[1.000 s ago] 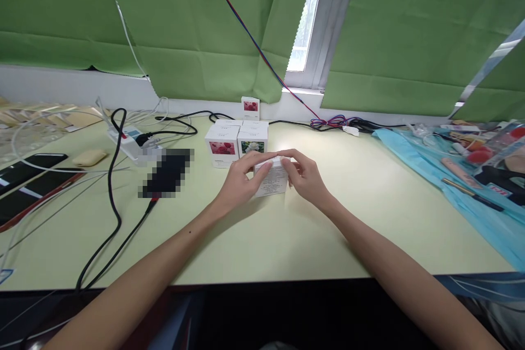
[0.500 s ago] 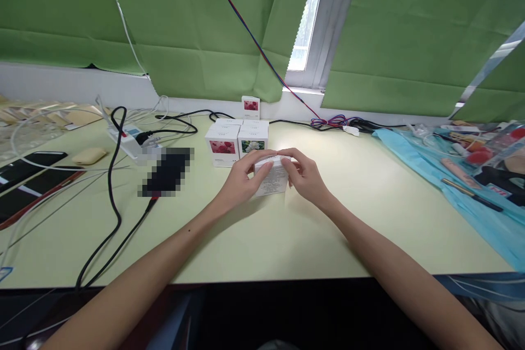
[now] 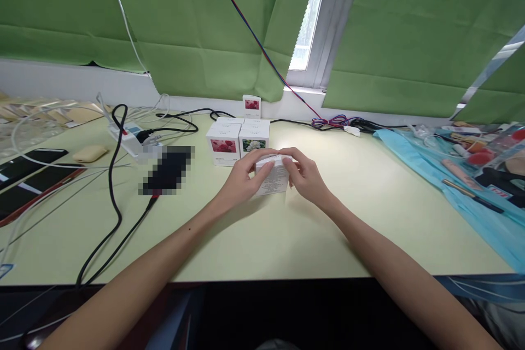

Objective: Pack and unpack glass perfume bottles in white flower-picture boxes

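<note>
A small white box (image 3: 274, 180) with fine print on its near side stands upright on the pale table (image 3: 262, 246). My left hand (image 3: 251, 175) grips its left side, thumb on the near top edge and fingers over the far top. On the opposite side my right hand (image 3: 302, 175) holds the same box, its thumb also at the top edge. Its far face is hidden from me. Just behind and to the left sit several white boxes in a block, including a box with a red flower picture (image 3: 224, 146) and one with a white flower picture (image 3: 253, 145).
A white card with red flowers (image 3: 251, 106) leans at the wall. Leftward lie a power strip (image 3: 127, 141), black cable (image 3: 110, 191), a pixelated dark device (image 3: 167, 169) and phones (image 3: 33, 183). To the right, a blue sheet (image 3: 435, 175) carries clutter and a pen (image 3: 471, 196).
Both hands keep their hold on the small box, which stays in place. Only the camera view has shifted very slightly.
</note>
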`<state>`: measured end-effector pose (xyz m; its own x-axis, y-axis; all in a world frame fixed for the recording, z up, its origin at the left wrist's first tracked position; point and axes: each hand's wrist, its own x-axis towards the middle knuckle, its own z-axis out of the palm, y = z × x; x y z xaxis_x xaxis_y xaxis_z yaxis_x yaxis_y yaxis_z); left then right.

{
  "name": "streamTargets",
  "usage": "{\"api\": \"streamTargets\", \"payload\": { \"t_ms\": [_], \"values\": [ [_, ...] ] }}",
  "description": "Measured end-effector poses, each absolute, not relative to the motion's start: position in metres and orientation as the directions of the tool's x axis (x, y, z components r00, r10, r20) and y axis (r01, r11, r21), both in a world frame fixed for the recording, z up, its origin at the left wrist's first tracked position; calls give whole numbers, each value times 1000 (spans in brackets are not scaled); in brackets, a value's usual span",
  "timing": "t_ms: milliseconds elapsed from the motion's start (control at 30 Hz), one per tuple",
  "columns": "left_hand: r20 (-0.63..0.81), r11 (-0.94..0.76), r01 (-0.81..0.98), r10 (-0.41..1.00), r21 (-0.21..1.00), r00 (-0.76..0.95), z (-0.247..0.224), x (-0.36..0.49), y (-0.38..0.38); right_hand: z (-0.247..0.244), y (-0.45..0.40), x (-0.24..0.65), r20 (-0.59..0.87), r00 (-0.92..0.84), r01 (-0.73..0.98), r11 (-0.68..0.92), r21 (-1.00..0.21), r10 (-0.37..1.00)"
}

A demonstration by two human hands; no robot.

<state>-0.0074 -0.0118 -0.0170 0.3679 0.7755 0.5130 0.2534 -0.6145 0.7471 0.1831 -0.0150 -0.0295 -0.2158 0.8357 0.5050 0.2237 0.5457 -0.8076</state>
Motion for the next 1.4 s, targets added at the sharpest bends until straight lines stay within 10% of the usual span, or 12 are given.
{"api": "streamTargets", "payload": {
  "t_ms": [1400],
  "values": [
    [542,-639,249,759,728,361,-23,-9,-7,-27,-17,183,498,-225,264,545,-796,837]
  ]
}}
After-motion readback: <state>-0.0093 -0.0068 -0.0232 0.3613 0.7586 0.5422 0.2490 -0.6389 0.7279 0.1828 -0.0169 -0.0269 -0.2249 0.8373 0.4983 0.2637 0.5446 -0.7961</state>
